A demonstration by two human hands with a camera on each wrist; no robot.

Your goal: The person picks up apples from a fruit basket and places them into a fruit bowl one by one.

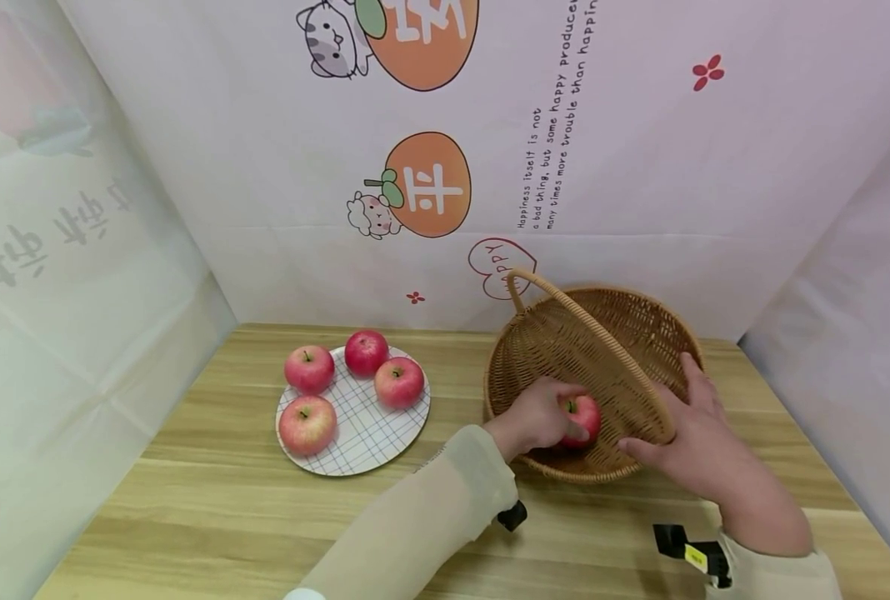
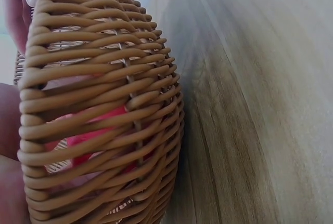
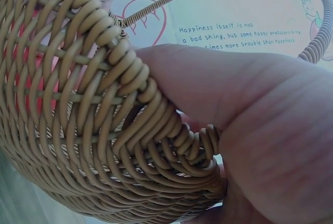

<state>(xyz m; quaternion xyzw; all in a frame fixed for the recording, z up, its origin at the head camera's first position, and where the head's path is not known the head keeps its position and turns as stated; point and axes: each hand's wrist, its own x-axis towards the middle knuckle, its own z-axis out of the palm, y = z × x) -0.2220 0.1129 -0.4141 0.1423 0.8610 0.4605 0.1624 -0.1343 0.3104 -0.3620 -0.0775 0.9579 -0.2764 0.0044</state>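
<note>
Reaching inside the wicker basket (image 1: 643, 325), my left hand (image 1: 538, 417) grips a red apple (image 1: 586, 419) low down near the front wall. My right hand (image 1: 688, 442) holds the basket's right rim at the foot of the arched handle (image 1: 591, 325), its thumb on the inner side. In the left wrist view, red of the apple (image 2: 99, 130) shows through the weave, while most of the left hand's fingers are hidden. The right wrist view has the right hand (image 3: 260, 115) close against the woven rim (image 3: 140, 86).
To the left, several apples (image 1: 307, 425) sit on a round white plate (image 1: 362, 446) with a blue grid. The wooden table (image 1: 212, 483) meets a printed cloth backdrop (image 1: 302, 267) behind, and pale cloth walls (image 1: 835, 300) rise on both sides.
</note>
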